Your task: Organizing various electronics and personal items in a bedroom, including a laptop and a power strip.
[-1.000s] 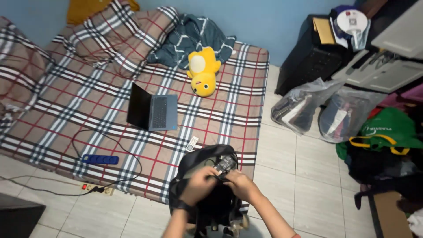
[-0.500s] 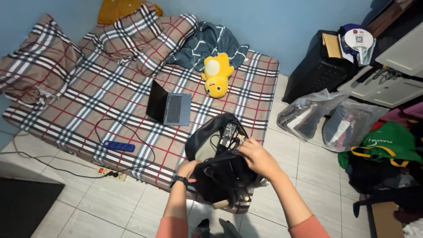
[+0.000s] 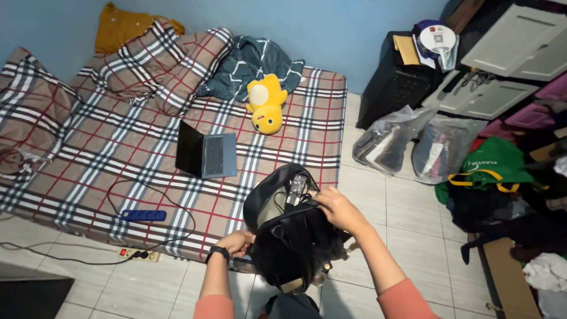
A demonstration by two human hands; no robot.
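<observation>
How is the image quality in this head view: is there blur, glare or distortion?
Head view: even, soft indoor light, no strong glare; the black leather backpack and both hands, left and right, look sharp; wide-angle lens bends the plaid mattress edges; dark clutter at right loses detail.

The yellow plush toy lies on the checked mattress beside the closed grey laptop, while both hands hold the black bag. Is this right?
Not quite: the head view shows the grey laptop open, not closed. The yellow plush toy does lie on the checked mattress, and the left hand and right hand hold the black bag.
</observation>
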